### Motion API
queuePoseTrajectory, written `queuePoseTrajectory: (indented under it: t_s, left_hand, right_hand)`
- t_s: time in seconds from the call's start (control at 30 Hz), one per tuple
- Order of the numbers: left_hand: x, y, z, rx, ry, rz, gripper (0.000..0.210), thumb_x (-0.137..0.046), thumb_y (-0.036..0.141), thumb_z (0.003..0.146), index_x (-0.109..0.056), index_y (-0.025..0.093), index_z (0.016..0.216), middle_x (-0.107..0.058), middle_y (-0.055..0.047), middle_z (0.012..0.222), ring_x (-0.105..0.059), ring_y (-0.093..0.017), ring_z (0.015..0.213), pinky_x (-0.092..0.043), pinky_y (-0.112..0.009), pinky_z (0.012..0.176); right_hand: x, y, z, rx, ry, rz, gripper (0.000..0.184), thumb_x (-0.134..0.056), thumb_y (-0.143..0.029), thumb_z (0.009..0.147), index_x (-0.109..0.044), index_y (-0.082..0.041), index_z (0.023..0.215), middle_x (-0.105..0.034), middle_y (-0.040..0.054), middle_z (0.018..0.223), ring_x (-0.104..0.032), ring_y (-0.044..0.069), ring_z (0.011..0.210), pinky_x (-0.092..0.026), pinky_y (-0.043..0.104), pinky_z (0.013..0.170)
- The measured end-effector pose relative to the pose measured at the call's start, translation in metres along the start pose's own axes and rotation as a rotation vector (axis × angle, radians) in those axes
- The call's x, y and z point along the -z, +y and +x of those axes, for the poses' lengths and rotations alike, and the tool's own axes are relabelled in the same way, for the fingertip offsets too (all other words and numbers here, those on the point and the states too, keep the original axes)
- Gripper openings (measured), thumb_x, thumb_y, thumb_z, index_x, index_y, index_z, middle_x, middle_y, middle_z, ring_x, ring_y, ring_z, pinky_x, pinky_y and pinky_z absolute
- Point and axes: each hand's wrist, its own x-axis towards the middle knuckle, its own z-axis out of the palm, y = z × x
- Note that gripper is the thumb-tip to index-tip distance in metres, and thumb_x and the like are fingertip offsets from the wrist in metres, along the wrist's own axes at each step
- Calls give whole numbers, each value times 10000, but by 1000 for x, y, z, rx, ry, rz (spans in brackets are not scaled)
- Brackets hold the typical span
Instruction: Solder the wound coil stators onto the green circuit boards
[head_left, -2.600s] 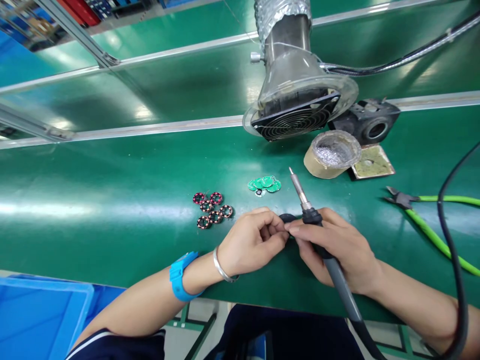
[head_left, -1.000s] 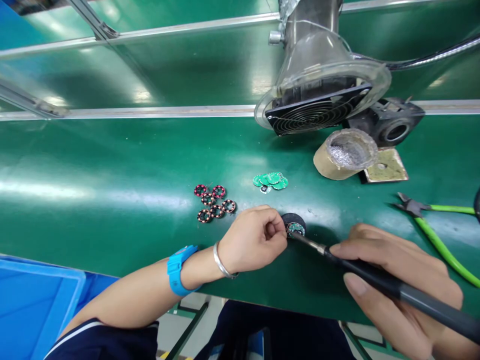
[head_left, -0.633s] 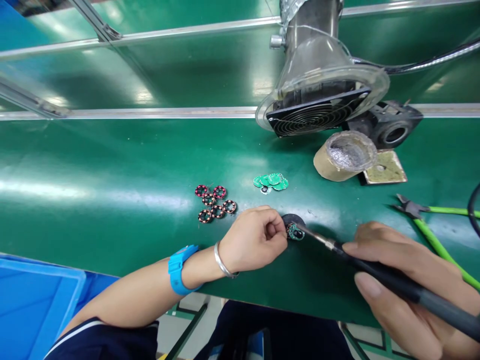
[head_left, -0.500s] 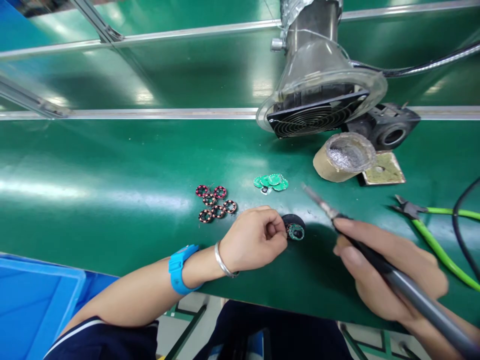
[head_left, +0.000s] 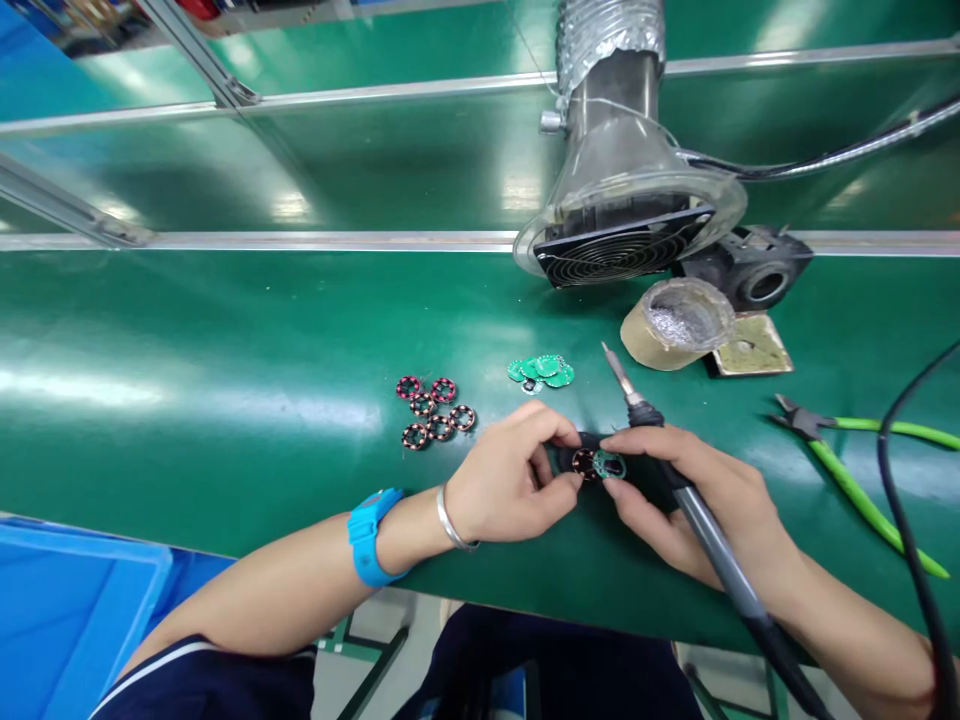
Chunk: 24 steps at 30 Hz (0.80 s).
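Note:
My left hand (head_left: 517, 475) is closed, thumb and forefinger pinching a small copper-wound coil ring (head_left: 583, 464) by its left side. Right beside the ring is a round green circuit board (head_left: 610, 465), its right edge between the thumb and forefinger of my right hand (head_left: 720, 500). That same hand also carries a soldering iron (head_left: 701, 525), lodged across it with the tip pointing up and away. Ring and board are at a dark round base (head_left: 590, 440), partly hidden by my fingers. Whether wires join ring and board is too small to tell.
Several coil rings (head_left: 439, 428) lie to the left, and a pile of green circuit boards (head_left: 547, 368) behind my hands. A fume extractor fan (head_left: 626, 245) hangs over the bench near a solder pot (head_left: 667, 335), a sponge tray (head_left: 754, 345), an iron stand (head_left: 757, 275) and green-handled cutters (head_left: 847, 470).
My right hand has moved left to the board, bringing the soldering iron more upright, and now pinches the board's edge. The coil ring has come into view beside the board. My left hand stays nearly still.

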Motion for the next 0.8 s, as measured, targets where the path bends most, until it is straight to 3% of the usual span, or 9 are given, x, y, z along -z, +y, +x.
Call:
queuePoseTrajectory:
  t_s: [0.1, 0.23, 0.37, 0.53, 0.8]
  left_hand:
    - [-2, -2, 1, -100, -1, 31, 187, -607, 187, 768, -599, 158, 952, -565, -8, 919, -539, -19, 515, -468, -151, 480]
    - [-5, -2, 3, -110, 62, 58, 74, -603, 160, 773, -644, 152, 833, -610, -10, 845, -523, -26, 515, -462, -148, 493]
    - [-4, -1, 5, -29, 57, 27, 41, -620, 144, 745, -653, 143, 770, -616, -5, 816, -510, -23, 499, -452, -148, 489]
    - [4, -4, 6, 81, -43, -60, 163, -647, 155, 727, -607, 148, 886, -605, 25, 675, -561, -64, 512, -461, -148, 463]
    - [11, -8, 6, -274, -70, 177, 175, -578, 129, 798, -674, 171, 939, -672, -42, 921, -636, -107, 748, -539, -187, 639]
  right_hand:
    - [3, 2, -2, -76, -17, 41, 309, -650, -189, 811, -556, -214, 1104, -683, 33, 932, -675, 143, 741, -552, 244, 652]
    - [0, 3, -6, -103, -7, 70, 302, -651, -192, 817, -558, -222, 1103, -687, 25, 929, -680, 138, 715, -563, 241, 653]
    - [-6, 3, -7, -37, 22, 31, 327, -652, -176, 819, -551, -234, 1124, -687, 35, 975, -684, 146, 757, -566, 253, 675]
    - [-11, 0, -2, -8, 1, 17, 351, -652, -154, 810, -553, -223, 1139, -685, 25, 935, -665, 126, 732, -551, 240, 662]
    - [-14, 1, 2, 47, -10, 52, 351, -643, -108, 805, -564, -201, 1134, -683, 27, 920, -642, 119, 750, -547, 257, 697]
